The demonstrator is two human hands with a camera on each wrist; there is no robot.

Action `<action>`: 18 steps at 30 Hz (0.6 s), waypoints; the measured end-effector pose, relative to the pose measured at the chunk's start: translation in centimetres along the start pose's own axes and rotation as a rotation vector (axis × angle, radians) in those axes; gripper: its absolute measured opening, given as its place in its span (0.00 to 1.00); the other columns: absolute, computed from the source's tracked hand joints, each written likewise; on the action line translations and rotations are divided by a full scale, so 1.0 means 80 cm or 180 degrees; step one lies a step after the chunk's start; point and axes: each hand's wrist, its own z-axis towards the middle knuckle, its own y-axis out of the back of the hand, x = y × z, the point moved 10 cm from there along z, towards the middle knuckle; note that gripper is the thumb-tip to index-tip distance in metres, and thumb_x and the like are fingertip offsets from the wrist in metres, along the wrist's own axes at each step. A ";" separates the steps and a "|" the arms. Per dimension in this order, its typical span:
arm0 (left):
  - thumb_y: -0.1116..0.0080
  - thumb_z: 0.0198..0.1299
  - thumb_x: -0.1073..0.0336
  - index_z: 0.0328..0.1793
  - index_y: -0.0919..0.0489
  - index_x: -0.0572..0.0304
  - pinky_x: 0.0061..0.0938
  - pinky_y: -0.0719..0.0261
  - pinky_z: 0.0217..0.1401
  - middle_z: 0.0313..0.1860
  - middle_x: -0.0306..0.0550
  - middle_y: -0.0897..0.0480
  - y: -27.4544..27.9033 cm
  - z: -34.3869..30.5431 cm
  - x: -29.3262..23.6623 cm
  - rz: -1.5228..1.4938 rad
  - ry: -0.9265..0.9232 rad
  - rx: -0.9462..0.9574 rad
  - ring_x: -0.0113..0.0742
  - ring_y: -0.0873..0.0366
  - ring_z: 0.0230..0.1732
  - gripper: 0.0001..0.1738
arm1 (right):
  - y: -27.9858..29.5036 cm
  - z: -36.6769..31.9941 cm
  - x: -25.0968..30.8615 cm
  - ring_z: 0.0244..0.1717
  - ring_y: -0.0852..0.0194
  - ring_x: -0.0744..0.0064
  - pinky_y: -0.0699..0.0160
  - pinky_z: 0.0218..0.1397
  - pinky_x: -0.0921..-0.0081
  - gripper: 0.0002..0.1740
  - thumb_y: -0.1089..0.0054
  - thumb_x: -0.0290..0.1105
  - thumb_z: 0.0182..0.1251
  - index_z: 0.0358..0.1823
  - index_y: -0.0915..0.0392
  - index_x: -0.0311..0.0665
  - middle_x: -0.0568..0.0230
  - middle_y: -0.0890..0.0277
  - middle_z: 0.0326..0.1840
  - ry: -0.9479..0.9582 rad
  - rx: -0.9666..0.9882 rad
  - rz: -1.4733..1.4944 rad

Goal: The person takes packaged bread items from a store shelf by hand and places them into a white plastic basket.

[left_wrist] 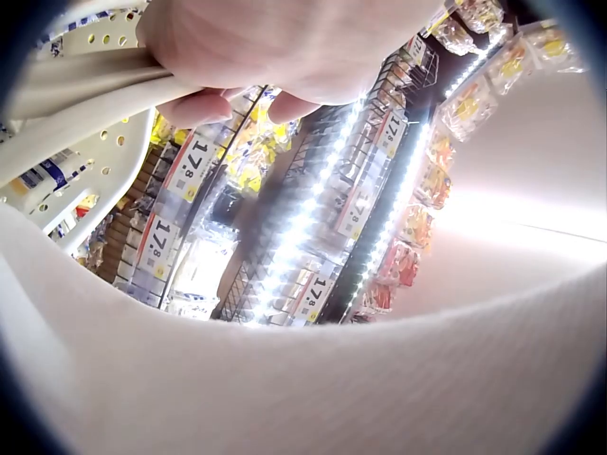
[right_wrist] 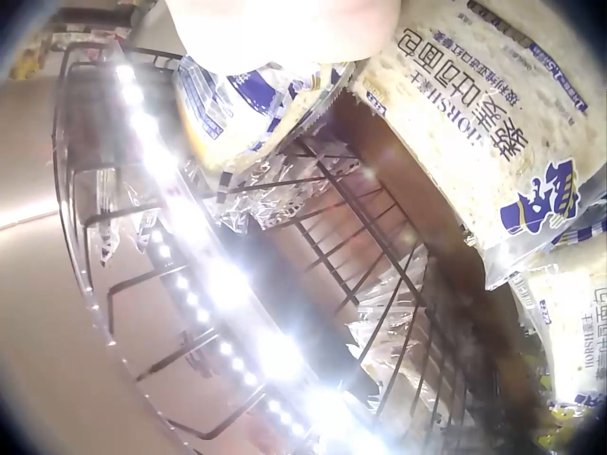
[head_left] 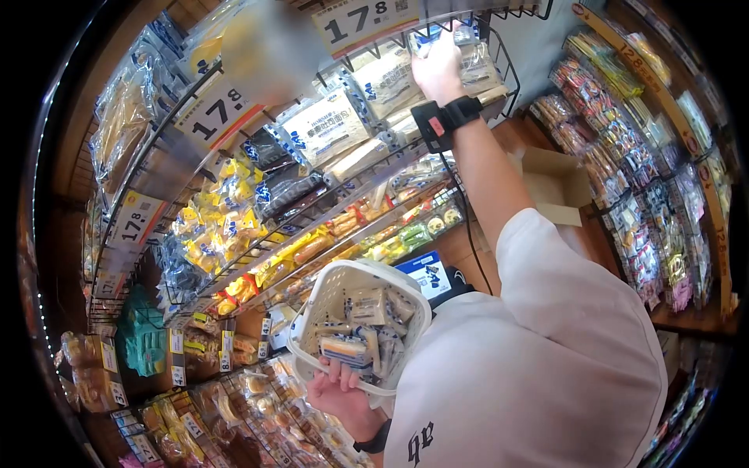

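Across the upper left and middle of the head view, a wire rack (right_wrist: 63,185) with large price cards (head_left: 211,117). Below centre, a white perforated basket (head_left: 324,300) partly filled with small wrapped packs (head_left: 367,308), jumbled at angles, one striped blue and orange near the rim. At top centre, flat bread packs (head_left: 328,129) in clear, blue-printed film. At the bottom, left of centre, the left hand (head_left: 343,398) with fingers curled over the basket's near edge, nearly closed on it. At upper right of centre, the right hand (head_left: 441,66) against a blue-and-white wrapped pack (right_wrist: 251,104) at the rack — fingertips hidden, so no telling how far open or whether gripping. Probably light, soft and easily squashed, with slippery film — best taken gently by the broad sides, or by the crimped end seal, without squeezing the middle.
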 end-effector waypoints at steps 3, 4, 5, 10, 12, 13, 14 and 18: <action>0.54 0.54 0.59 0.43 0.30 0.59 0.19 0.45 0.18 0.21 0.33 0.39 0.001 0.000 0.000 0.0023 0.0000 0.0010 0.23 0.46 0.16 0.14 | 0.009 0.009 0.005 0.16 0.42 0.78 0.44 0.19 0.77 0.25 0.54 0.58 0.74 0.28 0.37 0.46 0.73 0.41 0.18 -0.0071 0.0242 0.0110; 0.54 0.54 0.59 0.43 0.30 0.59 0.19 0.45 0.18 0.21 0.33 0.39 0.001 0.000 0.000 0.0044 -0.0017 -0.0006 0.23 0.46 0.16 0.14 | 0.010 -0.003 0.009 0.19 0.38 0.78 0.38 0.23 0.77 0.23 0.54 0.57 0.75 0.31 0.34 0.46 0.73 0.37 0.21 -0.0233 0.0206 0.0280; 0.54 0.54 0.59 0.43 0.30 0.59 0.19 0.45 0.18 0.21 0.33 0.39 0.002 0.000 -0.001 0.0066 -0.0032 -0.0022 0.23 0.46 0.16 0.14 | 0.012 -0.017 0.013 0.23 0.34 0.78 0.33 0.27 0.78 0.22 0.54 0.55 0.76 0.34 0.31 0.45 0.72 0.32 0.23 -0.0346 0.0162 0.0401; 0.54 0.55 0.59 0.42 0.29 0.59 0.18 0.46 0.17 0.21 0.33 0.39 0.000 0.003 -0.003 0.0124 -0.0073 -0.0200 0.23 0.46 0.15 0.14 | 0.060 -0.117 0.039 0.58 0.25 0.61 0.25 0.62 0.61 0.21 0.55 0.46 0.78 0.63 0.30 0.44 0.59 0.26 0.62 -0.0506 0.0214 0.0056; 0.55 0.55 0.59 0.42 0.29 0.59 0.18 0.46 0.17 0.21 0.34 0.39 -0.002 0.004 -0.004 0.0046 -0.0016 -0.0237 0.23 0.47 0.15 0.14 | 0.069 -0.181 0.033 0.59 0.25 0.63 0.24 0.61 0.64 0.21 0.51 0.45 0.76 0.64 0.30 0.45 0.61 0.25 0.62 -0.0794 0.0342 -0.0298; 0.55 0.56 0.59 0.43 0.28 0.61 0.19 0.47 0.16 0.20 0.34 0.39 -0.004 0.003 -0.007 0.0168 -0.0043 -0.0362 0.23 0.47 0.15 0.15 | 0.060 -0.220 0.027 0.56 0.22 0.64 0.22 0.58 0.68 0.21 0.49 0.44 0.75 0.63 0.28 0.42 0.61 0.22 0.58 -0.1088 0.0486 -0.0450; 0.55 0.57 0.58 0.44 0.28 0.62 0.19 0.47 0.16 0.20 0.33 0.39 -0.003 0.006 -0.008 0.0247 0.0008 -0.0366 0.23 0.47 0.14 0.16 | 0.074 -0.244 0.005 0.49 0.18 0.65 0.19 0.53 0.70 0.19 0.47 0.40 0.73 0.59 0.25 0.39 0.61 0.19 0.53 -0.1589 0.0464 -0.0513; 0.55 0.71 0.51 0.47 0.25 0.57 0.17 0.48 0.17 0.23 0.31 0.37 -0.002 0.010 0.003 0.0273 0.0236 -0.0346 0.19 0.47 0.16 0.17 | 0.084 -0.386 -0.060 0.47 0.15 0.73 0.16 0.52 0.77 0.16 0.45 0.32 0.69 0.55 0.23 0.34 0.61 0.18 0.52 -0.3542 0.1191 -0.1679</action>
